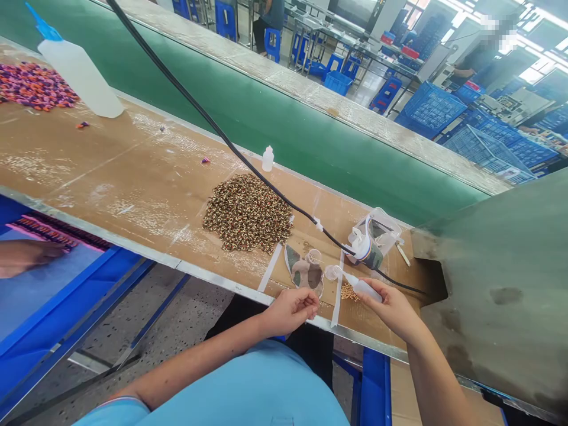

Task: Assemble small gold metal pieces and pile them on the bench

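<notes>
My right hand (pixel 390 307) is closed around a small white squeeze bottle (pixel 369 290), its nozzle pointing left toward a small clear round cup (pixel 332 272). Just beneath that bottle is a little pile of tan pieces (pixel 348 291). At the table's near edge my left hand (pixel 295 309) has its fingers pinched together; whatever is between them is too small to make out. Beyond the left hand lies a grey and pinkish patterned cloth piece (pixel 300 273), with another clear round cup (pixel 314 256) at its top edge.
A heap of brown and cream pieces (pixel 248 213) lies left of centre, near a small white bottle (pixel 267 158). A black cable (pixel 213 121) crosses the table. At right stands a clear plastic container (pixel 384 228). A large bottle (pixel 82 77) and another person's hand (pixel 29 257) are at left.
</notes>
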The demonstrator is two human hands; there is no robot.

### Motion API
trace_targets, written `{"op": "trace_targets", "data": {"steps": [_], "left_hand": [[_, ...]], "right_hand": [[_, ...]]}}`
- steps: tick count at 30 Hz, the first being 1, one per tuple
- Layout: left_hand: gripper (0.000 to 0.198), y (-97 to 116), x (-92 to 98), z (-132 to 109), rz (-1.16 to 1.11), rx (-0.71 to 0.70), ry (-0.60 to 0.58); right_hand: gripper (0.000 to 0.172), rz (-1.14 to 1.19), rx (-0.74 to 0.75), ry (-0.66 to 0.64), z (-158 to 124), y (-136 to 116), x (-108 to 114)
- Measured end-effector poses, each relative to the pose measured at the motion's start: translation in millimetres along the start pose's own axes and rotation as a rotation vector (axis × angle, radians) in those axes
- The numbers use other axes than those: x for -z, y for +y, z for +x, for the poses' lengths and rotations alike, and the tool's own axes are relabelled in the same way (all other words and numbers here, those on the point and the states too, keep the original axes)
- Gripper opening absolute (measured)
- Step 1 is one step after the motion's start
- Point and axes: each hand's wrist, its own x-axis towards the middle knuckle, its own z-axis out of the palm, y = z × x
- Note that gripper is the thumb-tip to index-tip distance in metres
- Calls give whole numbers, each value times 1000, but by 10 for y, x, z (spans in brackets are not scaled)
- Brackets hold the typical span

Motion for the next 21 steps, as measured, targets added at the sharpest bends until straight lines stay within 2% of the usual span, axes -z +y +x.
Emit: {"op": "trace_targets", "data": {"steps": [8,21], "left_hand": [[15,27,-13,-8,11,-6,5],[20,40,-21,-3,-12,21,15]], "right_hand": [[49,3,-28,-3,3,12,-16],[44,-200,-16,132,-1,-77,8]]}}
